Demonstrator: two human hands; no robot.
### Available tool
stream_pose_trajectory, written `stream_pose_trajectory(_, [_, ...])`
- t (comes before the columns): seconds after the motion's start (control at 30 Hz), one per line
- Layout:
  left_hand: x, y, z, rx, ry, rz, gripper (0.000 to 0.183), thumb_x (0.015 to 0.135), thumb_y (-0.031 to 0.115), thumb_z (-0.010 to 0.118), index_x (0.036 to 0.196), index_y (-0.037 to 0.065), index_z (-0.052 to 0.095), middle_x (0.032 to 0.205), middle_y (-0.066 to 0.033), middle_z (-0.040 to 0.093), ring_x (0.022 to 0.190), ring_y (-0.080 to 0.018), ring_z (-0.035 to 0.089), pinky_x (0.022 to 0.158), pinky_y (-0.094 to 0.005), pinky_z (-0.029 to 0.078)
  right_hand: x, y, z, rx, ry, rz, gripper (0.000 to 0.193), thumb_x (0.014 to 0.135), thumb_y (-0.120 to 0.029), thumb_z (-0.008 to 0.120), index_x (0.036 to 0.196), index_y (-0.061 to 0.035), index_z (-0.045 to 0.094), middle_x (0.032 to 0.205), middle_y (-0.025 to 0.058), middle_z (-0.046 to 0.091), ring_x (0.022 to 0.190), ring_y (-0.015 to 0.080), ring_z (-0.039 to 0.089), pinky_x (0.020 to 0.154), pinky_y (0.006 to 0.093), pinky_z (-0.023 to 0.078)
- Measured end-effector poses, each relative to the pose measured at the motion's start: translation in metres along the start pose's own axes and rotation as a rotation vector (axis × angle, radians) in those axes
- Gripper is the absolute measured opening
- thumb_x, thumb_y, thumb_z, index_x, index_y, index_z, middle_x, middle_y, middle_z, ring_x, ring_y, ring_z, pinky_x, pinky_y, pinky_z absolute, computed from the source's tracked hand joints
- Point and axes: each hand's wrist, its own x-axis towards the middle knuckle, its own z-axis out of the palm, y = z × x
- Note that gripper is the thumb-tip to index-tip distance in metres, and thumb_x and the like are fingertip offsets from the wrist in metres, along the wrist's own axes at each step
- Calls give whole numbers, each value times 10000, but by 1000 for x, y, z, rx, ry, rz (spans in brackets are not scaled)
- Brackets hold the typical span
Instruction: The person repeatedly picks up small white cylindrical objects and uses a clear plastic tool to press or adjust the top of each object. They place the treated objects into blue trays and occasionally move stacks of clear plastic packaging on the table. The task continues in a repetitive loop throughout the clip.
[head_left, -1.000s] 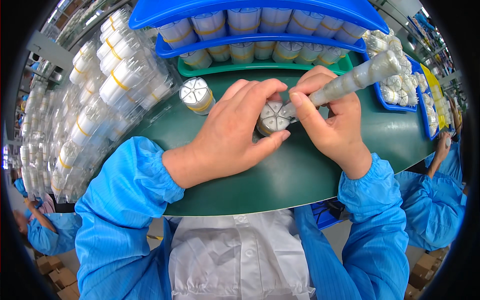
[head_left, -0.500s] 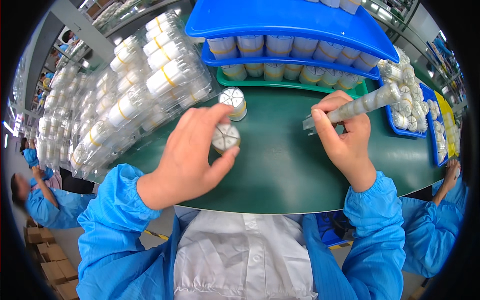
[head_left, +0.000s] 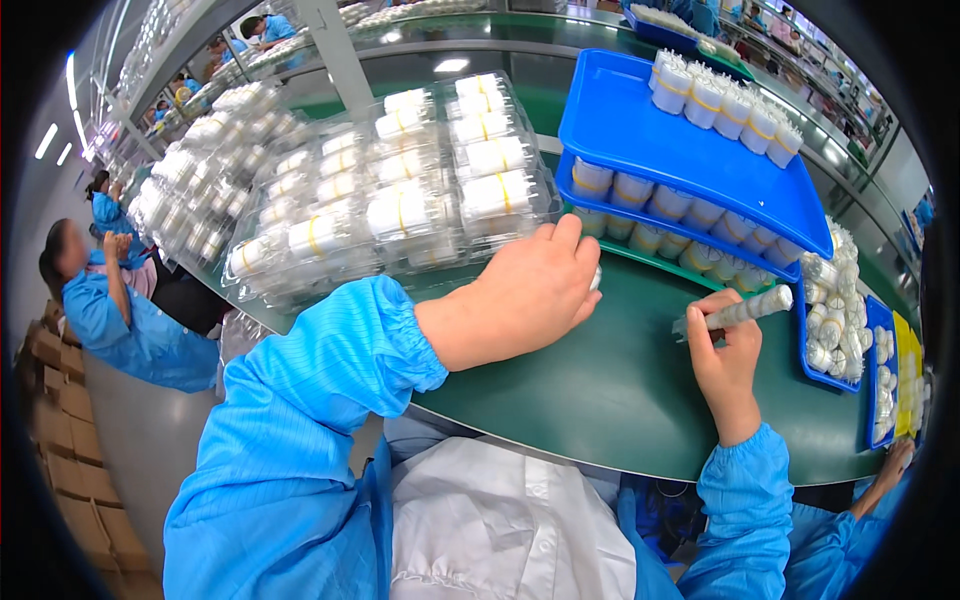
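Observation:
My left hand is curled over the table in front of the clear plastic trays, fingers bent down and closed. Just past its fingertips a sliver of a white cylinder shows; the rest of it is hidden behind the hand. My right hand grips a pale, tape-wrapped rod between thumb and fingers. The rod points up to the right, and its clear, jagged end sticks out on the left of the hand, above the green tabletop.
Clear plastic trays of white, yellow-banded cylinders are piled left. Stacked blue trays with more cylinders stand at the back right. Beyond my right hand is a blue bin of white bundles. Another person's hand is at the right edge.
My view has swung left. My left hand's fingers have closed over the spot of the two banded cylinders, now mostly hidden. My right hand still holds the rod.

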Motion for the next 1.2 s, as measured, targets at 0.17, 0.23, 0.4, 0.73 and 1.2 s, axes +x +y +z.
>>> stream_pose_trajectory(0.17, [-19,-3,-14,-142,83,-19,401,861,273,742,1099,-7,583,981,-141,578,855,-293,629,726,-391,548,-1,3,1,-15,-12,-1,84,903,-29,685,857,-30,614,774,39,621,600,88,561,521,243,416])
stream_pose_trajectory(0.23, [-22,-10,-50,-225,168,-60,415,854,275,758,1135,20,590,1001,-128,601,843,-269,631,729,-390,538,-3,3,1,7,-4,30,86,904,-31,686,857,-30,614,769,36,620,598,84,560,520,239,417])
stream_pose_trajectory(0.4, [-18,-87,-128,78,253,-280,380,848,260,753,1139,40,647,968,-116,647,785,-236,623,708,-376,523,-3,-1,1,-3,-14,33,92,905,-29,691,857,-28,613,756,33,625,596,77,568,514,226,420])
stream_pose_trajectory(0.73, [18,-170,-111,458,-211,-378,456,1004,457,521,1092,41,686,1079,-190,667,1003,-406,639,880,-477,506,0,-3,0,-17,-32,26,100,906,-24,696,864,-22,605,746,45,645,610,90,615,516,226,448])
stream_pose_trajectory(1.2, [19,-179,-100,-339,47,-451,760,1039,584,412,1467,-44,432,1524,-215,444,1441,-326,388,1194,-370,283,-1,-6,3,-23,-20,-228,129,806,-20,759,837,-42,636,771,97,631,598,230,623,519,339,483])
